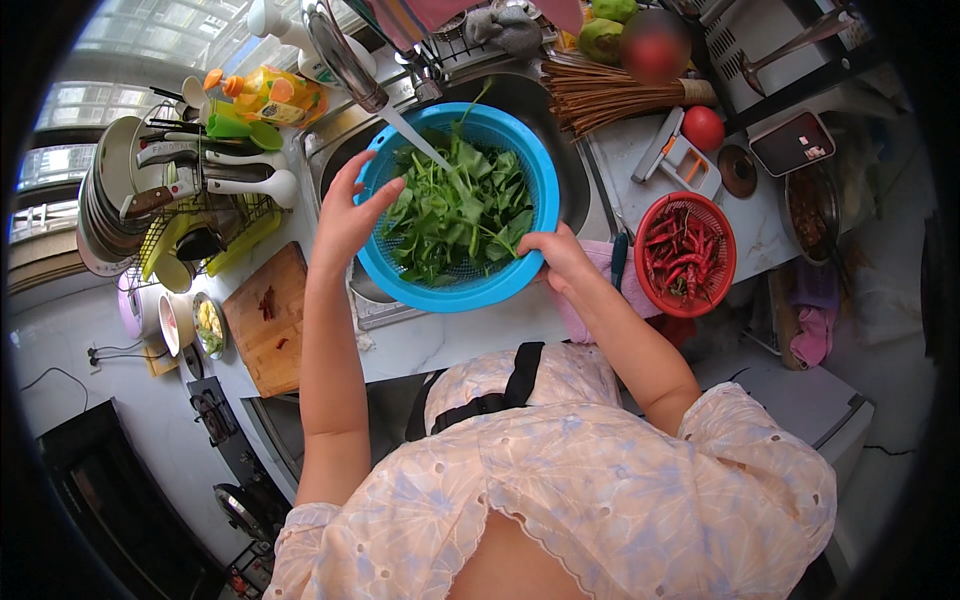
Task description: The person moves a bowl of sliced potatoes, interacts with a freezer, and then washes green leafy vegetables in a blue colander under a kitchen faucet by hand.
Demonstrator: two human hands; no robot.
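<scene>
A blue plastic colander (457, 301) full of leafy greens (469, 214) is over the sink, in front of me. Water from the chrome faucet (352, 67) runs onto the leaves. My right hand (559, 259) grips the colander's lower right rim, thumb on top and fingers partly hidden beneath. At the left rim is my left hand (354, 199), thumb and fingers spread on either side of the edge; whether it bears any weight is unclear. Part of the dark sink basin (581, 184) shows around the colander.
Right of the sink are a red basket (729, 262) of dried red chillies (686, 259), a pink cloth (592, 259), a slicer (679, 157), a tomato (703, 128) and a bundled bamboo brush (615, 94). Left stand a wooden cutting board (262, 337) and a loaded dish rack (176, 225).
</scene>
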